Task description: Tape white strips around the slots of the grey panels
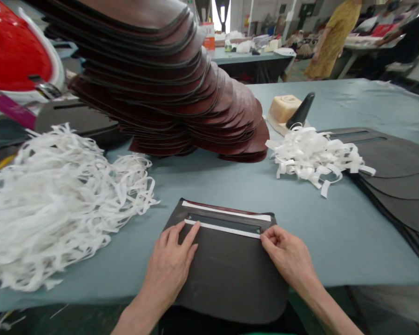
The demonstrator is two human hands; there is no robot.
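A dark grey panel (233, 279) with a long slot near its far edge lies before me, its near end past the table edge. One white strip (230, 211) runs along the far edge, and a second white strip (226, 229) lies just below the slot. My left hand (171, 253) rests with fingers spread on the panel, fingertips at the left end of the second strip. At that strip's right end, the thumb and forefinger of my right hand (286, 251) are pinched together on it.
A tall leaning stack of brown leather pieces (181, 93) stands behind the panel. White strips (56, 204) are heaped at left, with a smaller strip pile (314, 153) at right on grey panels (398, 172). A tape dispenser (286, 111) sits beyond. A person in yellow (335, 37) stands farther back.
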